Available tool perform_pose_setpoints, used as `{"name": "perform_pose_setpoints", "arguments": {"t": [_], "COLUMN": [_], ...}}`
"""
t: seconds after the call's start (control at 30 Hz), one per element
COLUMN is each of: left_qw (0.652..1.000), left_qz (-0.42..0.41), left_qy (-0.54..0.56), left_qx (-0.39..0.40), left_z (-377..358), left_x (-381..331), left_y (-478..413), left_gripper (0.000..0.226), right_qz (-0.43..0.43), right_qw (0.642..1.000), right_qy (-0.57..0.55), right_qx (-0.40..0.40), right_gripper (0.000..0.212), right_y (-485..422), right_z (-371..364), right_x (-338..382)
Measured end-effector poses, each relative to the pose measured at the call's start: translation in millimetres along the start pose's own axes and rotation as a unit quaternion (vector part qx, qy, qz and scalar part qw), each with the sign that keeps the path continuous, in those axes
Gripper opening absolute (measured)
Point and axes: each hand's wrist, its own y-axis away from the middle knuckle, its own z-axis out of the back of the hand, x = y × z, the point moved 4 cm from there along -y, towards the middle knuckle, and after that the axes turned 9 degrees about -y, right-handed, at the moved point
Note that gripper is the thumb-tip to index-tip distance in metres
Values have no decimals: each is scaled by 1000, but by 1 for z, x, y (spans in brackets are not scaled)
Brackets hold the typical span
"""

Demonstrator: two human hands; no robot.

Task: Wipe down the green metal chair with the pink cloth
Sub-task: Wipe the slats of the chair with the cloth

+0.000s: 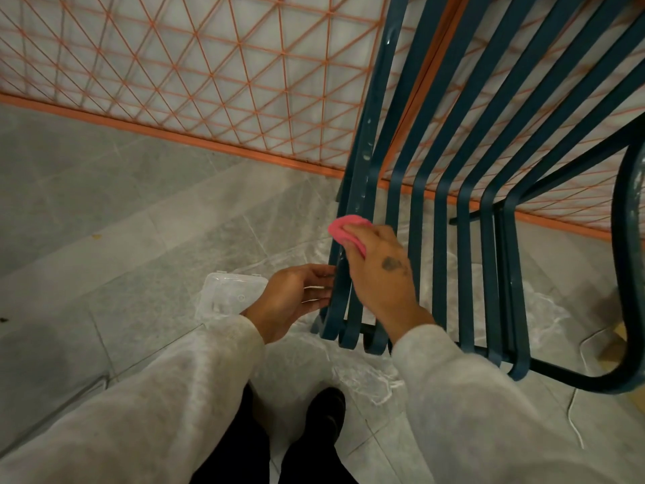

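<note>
While the right hand point(380, 274) presses the cloth point(343, 232) flat against the chair point(464, 190), its fingers lie together over the pink wad, which shows only beyond the fingertips and along the thumb side. Cloth and hand sit on the outermost seat slats, at the chair's left edge as seen from above. Just beside that grip, on its near left, the left hand point(296, 298) has its fingers loosely spread and curled, fingertips touching the outer edge of the same slats; it pinches nothing. Whether the thumb reaches behind the metal I cannot tell.

Away from the grip, the slats run up and to the right into the backrest, with pale spots on the slat just above the cloth. Toward the person, the slats curl under at the seat's front edge, below both wrists. Right of the grip, the rest of the seat slats fan out to a rounded armrest tube.

Left of the left hand, near it, a clear box point(227, 295) lies on the wet floor point(104, 211). Beyond the chair stands an orange mesh fence point(195, 75). Pale sleeves cover both forearms.
</note>
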Motion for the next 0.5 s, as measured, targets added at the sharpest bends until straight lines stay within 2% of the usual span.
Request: {"name": "perform_pose_setpoints", "arguments": {"t": [0.07,0.2,0.3,0.4,0.5], "left_qw": [1000,1000,999,999,999], "left_qz": [3,-4,4,6,7], "left_qy": [4,28,47,33,36], "left_qx": [-5,-6,0,-2,-4], "left_z": [1,3,4,2,2], "left_x": [0,2,3,4,5], "left_y": [0,-1,-3,-2,1], "left_gripper": [36,34,44,57,59], "right_qz": [-6,12,14,13,-7], "right_qw": [999,999,999,998,999], "right_qy": [34,40,39,54,47], "right_qx": [17,-1,23,20,-8], "right_gripper": [34,34,35,35,34], "right_y": [3,40,63,54,19], "right_z": [-8,-16,-19,-18,-12], "right_x": [3,-3,-8,-7,-5]}}
